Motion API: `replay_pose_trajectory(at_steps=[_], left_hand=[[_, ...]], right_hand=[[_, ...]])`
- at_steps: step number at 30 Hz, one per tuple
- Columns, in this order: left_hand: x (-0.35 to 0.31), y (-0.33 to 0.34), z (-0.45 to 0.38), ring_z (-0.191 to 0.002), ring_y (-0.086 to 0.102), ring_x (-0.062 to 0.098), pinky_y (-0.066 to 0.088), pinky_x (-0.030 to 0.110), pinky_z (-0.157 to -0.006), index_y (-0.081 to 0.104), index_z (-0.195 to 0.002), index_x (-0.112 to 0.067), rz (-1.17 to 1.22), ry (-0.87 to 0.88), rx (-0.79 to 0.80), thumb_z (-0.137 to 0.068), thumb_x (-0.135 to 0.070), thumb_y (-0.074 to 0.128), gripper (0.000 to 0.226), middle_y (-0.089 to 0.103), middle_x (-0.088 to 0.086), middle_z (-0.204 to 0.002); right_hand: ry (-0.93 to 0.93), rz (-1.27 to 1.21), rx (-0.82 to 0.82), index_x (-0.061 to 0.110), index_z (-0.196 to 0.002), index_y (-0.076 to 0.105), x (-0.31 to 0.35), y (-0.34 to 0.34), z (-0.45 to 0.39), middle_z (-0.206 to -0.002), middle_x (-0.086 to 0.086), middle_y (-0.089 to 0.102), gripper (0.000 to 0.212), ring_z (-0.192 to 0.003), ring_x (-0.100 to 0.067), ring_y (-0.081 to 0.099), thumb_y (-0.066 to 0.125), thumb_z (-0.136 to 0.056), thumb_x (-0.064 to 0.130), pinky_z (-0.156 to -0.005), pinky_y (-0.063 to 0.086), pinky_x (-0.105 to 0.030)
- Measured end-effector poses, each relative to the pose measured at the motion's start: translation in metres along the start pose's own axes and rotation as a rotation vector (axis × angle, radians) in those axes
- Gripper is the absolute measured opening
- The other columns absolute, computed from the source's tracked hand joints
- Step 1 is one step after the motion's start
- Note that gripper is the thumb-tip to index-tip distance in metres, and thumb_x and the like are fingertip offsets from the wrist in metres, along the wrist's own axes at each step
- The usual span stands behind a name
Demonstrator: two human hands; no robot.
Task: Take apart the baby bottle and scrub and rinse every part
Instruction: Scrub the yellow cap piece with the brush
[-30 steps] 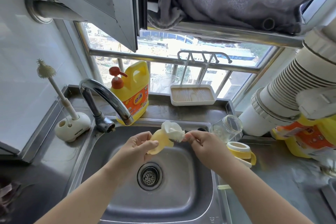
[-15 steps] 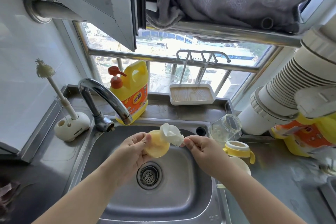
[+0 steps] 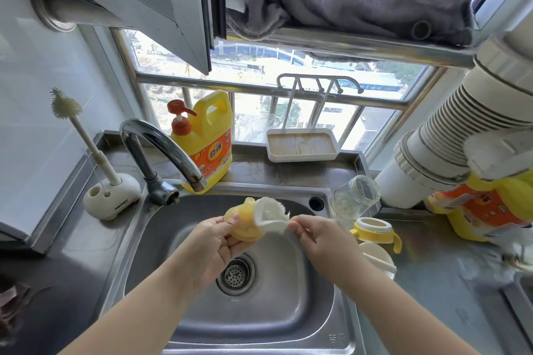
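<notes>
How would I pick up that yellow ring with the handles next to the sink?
Probably best by a side handle: the yellow ring stands upright on the counter, its handle sticking out to the right. Come from that side, clear of the glass bottle behind it.

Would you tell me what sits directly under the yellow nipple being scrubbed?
Below the nipple lies the bare sink with its drain strainer. The left hand covers the strainer's upper left edge.

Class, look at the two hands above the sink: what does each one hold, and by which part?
The left hand grips the yellowish nipple by its wide base; the right hand pinches the white brush at its near end.
</notes>
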State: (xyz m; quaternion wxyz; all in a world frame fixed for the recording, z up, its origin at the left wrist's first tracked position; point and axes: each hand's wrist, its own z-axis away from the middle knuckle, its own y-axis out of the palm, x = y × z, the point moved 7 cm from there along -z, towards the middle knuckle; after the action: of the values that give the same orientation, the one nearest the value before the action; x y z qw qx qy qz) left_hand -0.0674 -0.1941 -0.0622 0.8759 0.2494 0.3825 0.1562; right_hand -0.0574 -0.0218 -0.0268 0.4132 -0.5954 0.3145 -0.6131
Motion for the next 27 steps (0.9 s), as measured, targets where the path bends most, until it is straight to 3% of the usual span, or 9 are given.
replay_pose_trajectory(at_steps=[3, 6, 10, 14, 18, 22, 27], left_hand=[[-0.002, -0.001, -0.002, -0.062, 0.07, 0.02, 0.058, 0.028, -0.054, 0.049, -0.121, 0.013, -0.025, 0.008, -0.032, -0.096, -0.006, 0.043, 0.031, 0.068, 0.019, -0.084], [0.0, 0.0, -0.002, -0.072, 0.071, 0.024, 0.06, 0.032, -0.062, 0.048, -0.121, 0.011, -0.04, 0.003, -0.025, -0.096, -0.004, 0.043, 0.03, 0.067, 0.024, -0.096], [0.001, -0.005, 0.0, -0.067, 0.07, 0.021, 0.059, 0.029, -0.057, 0.048, -0.121, 0.011, -0.018, 0.007, -0.05, -0.096, -0.004, 0.043, 0.03, 0.066, 0.022, -0.092], [0.001, -0.008, 0.0, -0.074, 0.071, 0.025, 0.06, 0.032, -0.063, 0.049, -0.119, 0.013, 0.011, 0.017, -0.051, -0.096, -0.003, 0.041, 0.029, 0.066, 0.027, -0.099], [-0.003, -0.015, 0.002, -0.064, 0.068, 0.019, 0.059, 0.027, -0.057, 0.051, -0.114, 0.009, 0.03, 0.043, -0.081, -0.096, -0.001, 0.041, 0.023, 0.065, 0.02, -0.089], [-0.005, -0.018, 0.004, -0.065, 0.07, 0.021, 0.058, 0.028, -0.055, 0.052, -0.105, 0.008, 0.053, 0.061, -0.089, -0.095, 0.002, 0.04, 0.017, 0.064, 0.022, -0.092], [-0.01, -0.027, 0.006, -0.058, 0.068, 0.017, 0.055, 0.024, -0.048, 0.054, -0.1, 0.005, 0.053, 0.074, -0.112, -0.095, 0.002, 0.041, 0.015, 0.064, 0.018, -0.083]], right_hand=[[-0.09, 0.069, 0.037, 0.032, -0.102, 0.06, 0.014, 0.009, 0.006, -0.094, 0.01, 0.063, 0.053, -0.091, -0.01, 0.055, 0.018, -0.086, 0.061, -0.064, 0.03, -0.027], [0.078, -0.009, -0.011, 0.032, -0.1, 0.063, -0.004, 0.0, -0.001, -0.091, 0.008, 0.065, 0.032, -0.092, -0.015, 0.057, 0.035, -0.096, 0.048, -0.065, 0.035, -0.028], [-0.072, 0.049, 0.054, 0.032, -0.104, 0.061, 0.011, 0.011, 0.004, -0.094, 0.01, 0.064, 0.045, -0.093, -0.011, 0.056, 0.026, -0.089, 0.055, -0.065, 0.035, -0.028], [0.039, 0.015, 0.014, 0.03, -0.1, 0.062, -0.002, 0.005, -0.004, -0.086, 0.008, 0.062, 0.037, -0.091, -0.016, 0.057, 0.032, -0.096, 0.051, -0.067, 0.039, -0.029], [-0.132, 0.063, 0.042, 0.033, -0.102, 0.06, 0.017, 0.016, 0.001, -0.092, 0.01, 0.064, 0.063, -0.089, -0.011, 0.056, 0.011, -0.08, 0.065, -0.063, 0.032, -0.028], [0.001, 0.017, 0.011, 0.028, -0.099, 0.062, 0.004, 0.011, -0.01, -0.09, 0.008, 0.065, 0.049, -0.091, -0.014, 0.057, 0.023, -0.09, 0.057, -0.067, 0.041, -0.03], [-0.15, 0.052, 0.079, 0.032, -0.102, 0.061, 0.029, 0.022, -0.005, -0.093, 0.011, 0.065, 0.056, -0.087, -0.009, 0.055, 0.017, -0.085, 0.063, -0.065, 0.038, -0.028]])
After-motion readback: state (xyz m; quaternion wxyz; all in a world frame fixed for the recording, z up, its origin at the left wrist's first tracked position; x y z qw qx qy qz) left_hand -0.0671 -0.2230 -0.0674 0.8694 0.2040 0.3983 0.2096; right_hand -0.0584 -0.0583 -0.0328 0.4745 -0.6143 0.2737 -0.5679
